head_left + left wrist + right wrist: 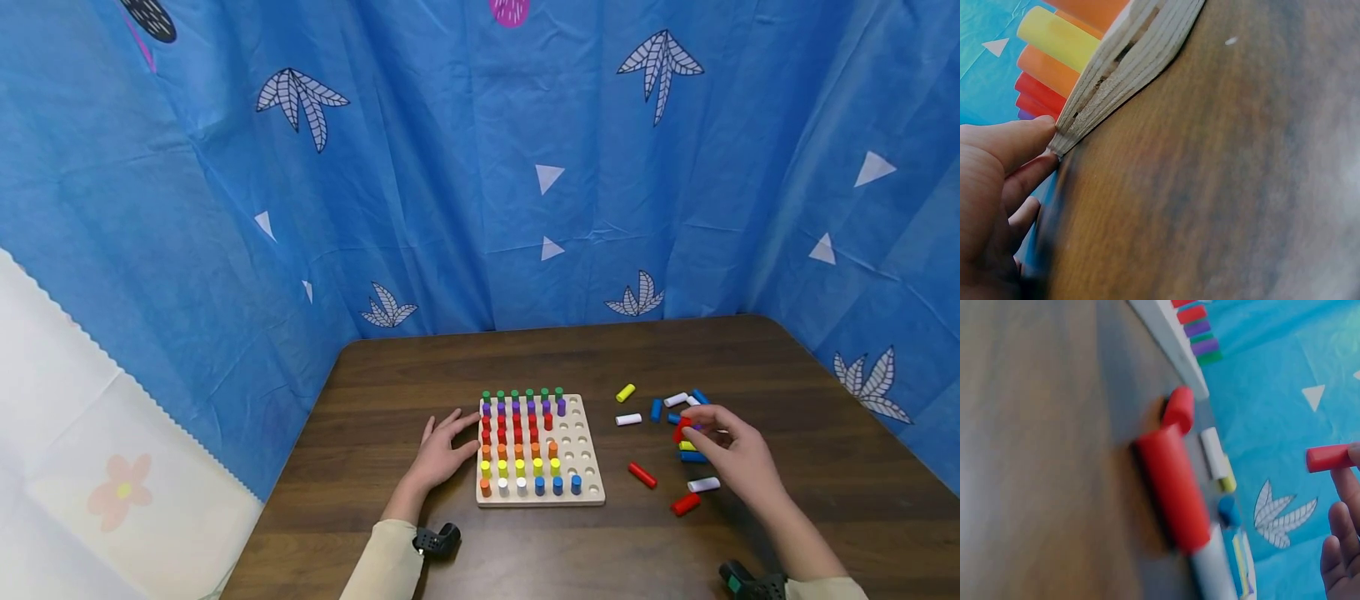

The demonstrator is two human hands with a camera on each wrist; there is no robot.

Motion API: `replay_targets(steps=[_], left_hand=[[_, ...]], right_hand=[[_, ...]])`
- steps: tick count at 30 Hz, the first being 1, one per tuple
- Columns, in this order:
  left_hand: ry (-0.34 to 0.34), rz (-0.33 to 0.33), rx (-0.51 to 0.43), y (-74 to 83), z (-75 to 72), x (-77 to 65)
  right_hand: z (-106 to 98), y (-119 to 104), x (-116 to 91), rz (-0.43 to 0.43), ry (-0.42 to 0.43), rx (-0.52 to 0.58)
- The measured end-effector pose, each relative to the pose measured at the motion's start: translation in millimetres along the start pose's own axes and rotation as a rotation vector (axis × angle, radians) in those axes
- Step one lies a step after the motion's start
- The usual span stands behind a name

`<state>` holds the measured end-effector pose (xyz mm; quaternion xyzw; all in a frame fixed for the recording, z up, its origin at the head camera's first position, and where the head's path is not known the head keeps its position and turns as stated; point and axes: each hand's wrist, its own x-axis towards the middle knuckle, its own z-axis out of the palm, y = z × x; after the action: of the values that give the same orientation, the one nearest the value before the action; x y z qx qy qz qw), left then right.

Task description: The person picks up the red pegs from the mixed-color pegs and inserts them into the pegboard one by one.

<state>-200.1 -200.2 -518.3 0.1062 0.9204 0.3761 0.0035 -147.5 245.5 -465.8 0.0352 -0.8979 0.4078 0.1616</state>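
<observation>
A pale wooden pegboard (pixel 540 502) lies on the table with rows of green, purple, red, orange, yellow, white and blue pegs; several holes along its right side are bare. My left hand (pixel 438 454) rests beside it, the thumb and fingertips touching its left edge with fingers fairly straight. Over the loose pegs at the right, my right hand (pixel 738 450) pinches a red peg (pixel 1327 458) between thumb and finger. That peg is held up off the table in the right wrist view.
Near the right hand lie a red peg (pixel 686 504), a white peg (pixel 703 484) and a blue peg (pixel 693 457). Another red peg (pixel 642 475) is between hand and board. A yellow peg (pixel 626 392) lies farther back. Behind the brown table (pixel 420 367) hangs a blue curtain (pixel 450 167).
</observation>
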Motion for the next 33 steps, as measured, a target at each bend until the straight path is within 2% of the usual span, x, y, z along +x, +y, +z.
replay_targets(steps=[8, 19, 25, 33], left_hand=[[0.005, -0.010, 0.006, 0.2, -0.8, 1.2], [0.006, -0.016, -0.004, 0.8, -0.3, 1.0], [0.003, -0.025, -0.012, 1.1, -0.1, 0.3], [0.008, -0.025, -0.016, 1.8, 0.0, 0.9]], right_hand=[[13.2, -21.9, 14.1, -0.036, -0.065, 0.053], [34.3, -35.4, 24.6, -0.034, -0.116, 0.091], [44.4, -40.8, 28.9, -0.064, -0.135, 0.095], [58.0, -46.4, 35.8, -0.014, -0.168, 0.098]])
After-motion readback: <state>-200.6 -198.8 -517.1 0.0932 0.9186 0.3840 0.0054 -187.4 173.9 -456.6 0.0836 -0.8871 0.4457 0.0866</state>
